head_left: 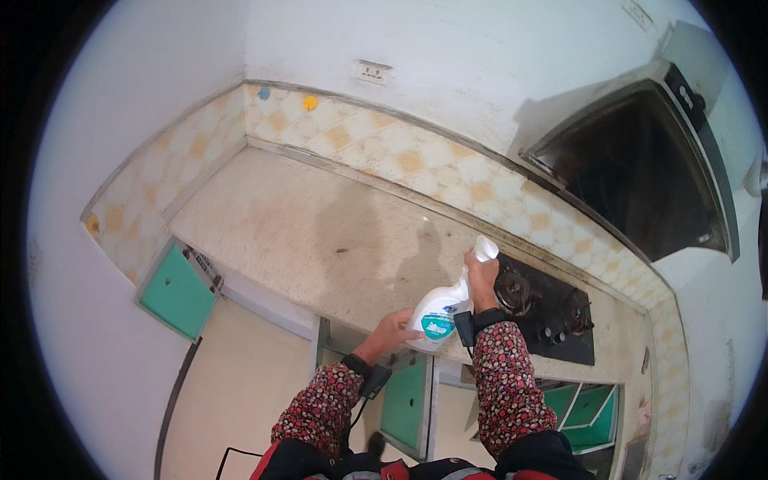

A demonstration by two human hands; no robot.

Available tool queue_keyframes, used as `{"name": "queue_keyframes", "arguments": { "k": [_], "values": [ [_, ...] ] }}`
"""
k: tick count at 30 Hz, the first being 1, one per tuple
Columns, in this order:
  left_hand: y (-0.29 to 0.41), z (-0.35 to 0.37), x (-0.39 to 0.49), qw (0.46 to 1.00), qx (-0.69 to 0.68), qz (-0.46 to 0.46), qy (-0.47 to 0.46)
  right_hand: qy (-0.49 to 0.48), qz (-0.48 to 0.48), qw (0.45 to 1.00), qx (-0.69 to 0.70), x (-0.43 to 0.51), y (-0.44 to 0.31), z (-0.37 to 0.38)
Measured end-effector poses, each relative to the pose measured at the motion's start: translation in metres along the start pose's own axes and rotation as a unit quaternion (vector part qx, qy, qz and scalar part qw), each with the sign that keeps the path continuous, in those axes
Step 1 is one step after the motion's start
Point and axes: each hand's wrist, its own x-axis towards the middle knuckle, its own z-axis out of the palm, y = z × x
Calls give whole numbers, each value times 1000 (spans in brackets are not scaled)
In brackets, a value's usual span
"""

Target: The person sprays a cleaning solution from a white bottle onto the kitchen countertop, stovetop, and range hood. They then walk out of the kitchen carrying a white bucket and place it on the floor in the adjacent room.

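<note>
A white plastic spray bottle with a teal label is held tilted over the countertop, its white trigger head pointing up and to the right. My right hand grips the bottle at its neck, by the trigger. The fingers of my left hand support the bottle's lower left side, near the base. On the pale countertop lie shadows and a small dark speck.
Right of the bottle is a black two-burner gas hob. A dark range hood juts from the wall above it. Green cabinet doors stand swung out below the counter. A tiled backsplash runs behind, with a wall socket higher up.
</note>
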Motion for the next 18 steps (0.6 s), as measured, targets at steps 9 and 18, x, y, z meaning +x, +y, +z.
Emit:
{"name": "queue_keyframes", "arguments": {
  "k": [9,18],
  "values": [
    [20,5,-26,1000,28,6,-1,-38,-12,998,42,-20,-17,1],
    [-7,30,-58,996,-25,-63,-57,42,68,996,-41,-73,25,-39]
  ]
}}
